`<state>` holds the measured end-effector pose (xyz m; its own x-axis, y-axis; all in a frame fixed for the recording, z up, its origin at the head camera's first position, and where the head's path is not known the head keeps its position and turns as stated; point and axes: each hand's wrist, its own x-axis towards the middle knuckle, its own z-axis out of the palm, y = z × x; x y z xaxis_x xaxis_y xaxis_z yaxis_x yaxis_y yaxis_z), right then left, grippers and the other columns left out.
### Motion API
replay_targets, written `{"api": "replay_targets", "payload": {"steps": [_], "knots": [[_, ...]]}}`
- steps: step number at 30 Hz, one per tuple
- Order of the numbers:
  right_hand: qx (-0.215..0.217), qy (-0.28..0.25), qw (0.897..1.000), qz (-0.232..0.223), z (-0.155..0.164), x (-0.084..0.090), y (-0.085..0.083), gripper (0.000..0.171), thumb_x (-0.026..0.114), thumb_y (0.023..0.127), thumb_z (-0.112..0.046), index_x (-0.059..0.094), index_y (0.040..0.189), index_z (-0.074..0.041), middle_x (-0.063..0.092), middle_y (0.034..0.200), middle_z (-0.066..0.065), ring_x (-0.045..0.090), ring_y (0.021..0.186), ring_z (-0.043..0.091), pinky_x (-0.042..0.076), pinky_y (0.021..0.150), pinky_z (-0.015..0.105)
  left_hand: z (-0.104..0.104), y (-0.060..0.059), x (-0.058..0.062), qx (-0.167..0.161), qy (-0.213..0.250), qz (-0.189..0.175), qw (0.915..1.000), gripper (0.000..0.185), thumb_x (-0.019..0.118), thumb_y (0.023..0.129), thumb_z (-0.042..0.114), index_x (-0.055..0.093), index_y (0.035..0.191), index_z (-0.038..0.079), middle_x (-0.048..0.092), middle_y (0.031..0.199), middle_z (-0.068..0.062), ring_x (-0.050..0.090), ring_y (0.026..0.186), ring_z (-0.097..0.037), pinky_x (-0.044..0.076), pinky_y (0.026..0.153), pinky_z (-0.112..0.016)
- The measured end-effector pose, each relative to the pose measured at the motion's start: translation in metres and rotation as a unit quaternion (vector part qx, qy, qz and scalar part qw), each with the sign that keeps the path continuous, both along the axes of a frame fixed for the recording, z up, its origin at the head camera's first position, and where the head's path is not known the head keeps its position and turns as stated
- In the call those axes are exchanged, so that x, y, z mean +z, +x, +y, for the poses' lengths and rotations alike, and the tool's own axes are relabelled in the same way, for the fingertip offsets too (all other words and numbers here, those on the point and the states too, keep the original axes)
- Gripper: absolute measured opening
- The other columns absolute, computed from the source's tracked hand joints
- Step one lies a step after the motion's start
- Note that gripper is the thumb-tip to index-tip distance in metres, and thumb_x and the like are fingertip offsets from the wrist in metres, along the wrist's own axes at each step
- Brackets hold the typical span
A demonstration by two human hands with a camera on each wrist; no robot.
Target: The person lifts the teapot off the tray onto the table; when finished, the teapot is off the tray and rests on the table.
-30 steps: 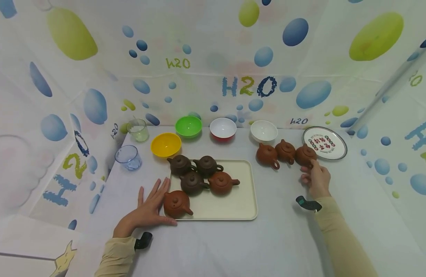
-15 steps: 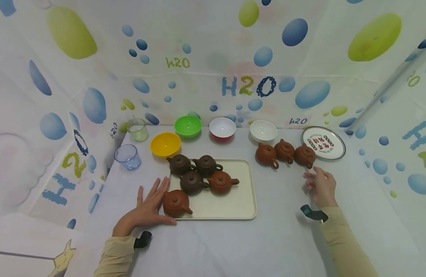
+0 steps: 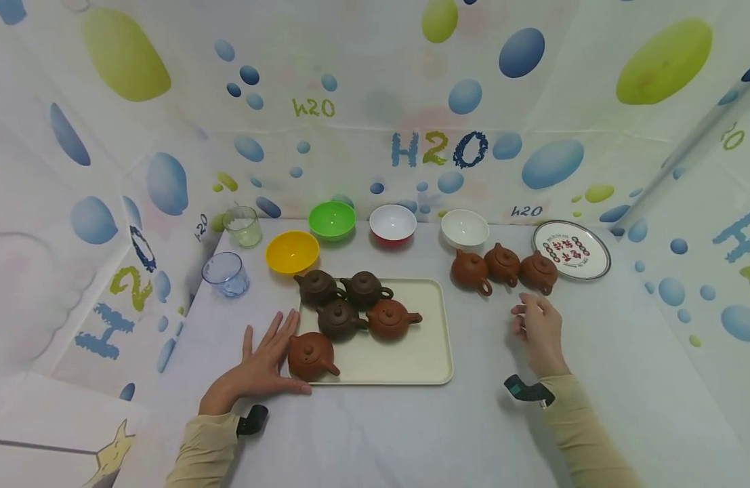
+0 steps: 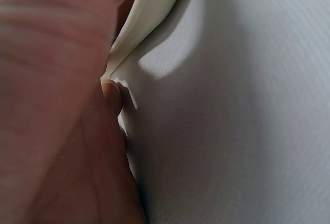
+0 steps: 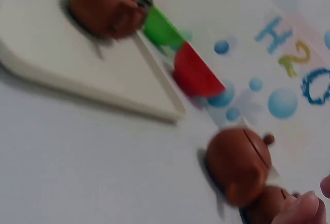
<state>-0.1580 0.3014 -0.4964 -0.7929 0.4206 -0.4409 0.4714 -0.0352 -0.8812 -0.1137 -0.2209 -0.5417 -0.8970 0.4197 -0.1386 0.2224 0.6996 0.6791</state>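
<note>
Five pots [image 3: 340, 320] sit on the tray [image 3: 399, 364], handles towards 3 or 4 o'clock; three more pots [image 3: 503, 264] stand off its 2 o'clock corner, handles towards 4 or 5. Left hand [image 3: 261, 369] lies at the tray's 9 o'clock edge, fingers spread; right hand [image 3: 541, 335], loosely curled, hangs just apart from the end pot [image 3: 538, 272]

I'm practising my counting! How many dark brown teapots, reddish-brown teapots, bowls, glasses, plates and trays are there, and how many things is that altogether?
Dark brown teapots: 3
Reddish-brown teapots: 5
Bowls: 4
Glasses: 2
Plate: 1
Tray: 1
Total: 16
</note>
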Motion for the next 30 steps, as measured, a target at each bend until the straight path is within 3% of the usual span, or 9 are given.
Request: {"api": "replay_targets", "payload": {"steps": [3,6,11,15,20,25,30], "knots": [[0.063,0.0,0.998,0.01,-0.021,0.003,0.0,0.042,0.05,0.112,-0.042,0.056,0.139,-0.01,0.064,0.088,-0.011,0.053,0.064,0.005,0.046,0.059,0.021,-0.001,0.0,-0.002,0.001,-0.007,0.004,1.0,0.141,0.089,0.072,0.068,0.004,0.174,0.019,0.0,0.184,-0.01,-0.009,0.169,-0.036,-0.032,0.118,-0.073],[0.144,0.013,0.989,0.023,-0.043,0.003,-0.001,0.041,0.053,0.112,-0.039,0.058,0.134,-0.005,0.066,0.093,-0.006,0.053,0.062,0.008,0.044,0.058,0.023,-0.001,-0.001,-0.004,0.003,-0.012,0.003,0.9999,0.141,0.089,0.072,0.067,0.005,0.174,0.02,0.001,0.184,-0.01,-0.009,0.169,-0.036,-0.032,0.119,-0.073],[0.263,0.046,0.963,0.033,-0.08,0.0,-0.003,0.039,0.057,0.11,-0.036,0.061,0.129,-0.002,0.073,0.105,0.01,0.053,0.058,0.012,0.042,0.055,0.025,0.0,-0.003,-0.003,0.005,-0.023,-0.006,0.9997,0.142,0.09,0.071,0.066,0.005,0.174,0.019,0.001,0.183,-0.011,-0.008,0.169,-0.038,-0.031,0.12,-0.071],[0.327,0.071,0.942,0.039,-0.104,-0.004,-0.004,0.037,0.059,0.11,-0.037,0.062,0.126,-0.004,0.077,0.111,0.017,0.054,0.055,0.012,0.043,0.053,0.026,0.0,-0.002,-0.001,0.003,-0.007,-0.001,1.0,0.141,0.09,0.071,0.065,0.006,0.174,0.016,0.002,0.183,-0.013,-0.008,0.168,-0.039,-0.032,0.119,-0.072],[0.376,0.085,0.922,0.044,-0.125,-0.011,-0.004,0.035,0.061,0.11,-0.039,0.062,0.122,-0.006,0.076,0.103,0.015,0.055,0.051,0.011,0.044,0.053,0.027,0.001,-0.001,-0.002,0.005,-0.014,-0.006,0.9999,0.142,0.091,0.071,0.064,0.005,0.174,0.017,0.0,0.183,-0.011,-0.009,0.169,-0.037,-0.032,0.12,-0.071],[0.388,0.065,0.918,0.041,-0.136,-0.02,-0.005,0.031,0.06,0.11,-0.037,0.062,0.11,-0.006,0.073,0.089,0.009,0.058,0.05,0.011,0.045,0.051,0.026,0.001,-0.004,-0.003,0.009,-0.041,-0.019,0.9989,0.144,0.093,0.07,0.063,0.002,0.174,0.021,-0.003,0.184,-0.006,-0.009,0.17,-0.035,-0.029,0.122,-0.07],[0.402,0.027,0.914,0.04,-0.137,-0.023,-0.006,0.034,0.057,0.112,-0.036,0.063,0.105,-0.003,0.076,0.09,0.011,0.062,0.053,0.013,0.048,0.052,0.026,-0.001,-0.005,-0.005,0.009,-0.044,-0.024,0.9987,0.144,0.092,0.071,0.063,0.0,0.174,0.024,-0.003,0.184,-0.006,-0.009,0.17,-0.036,-0.03,0.122,-0.07]]}}
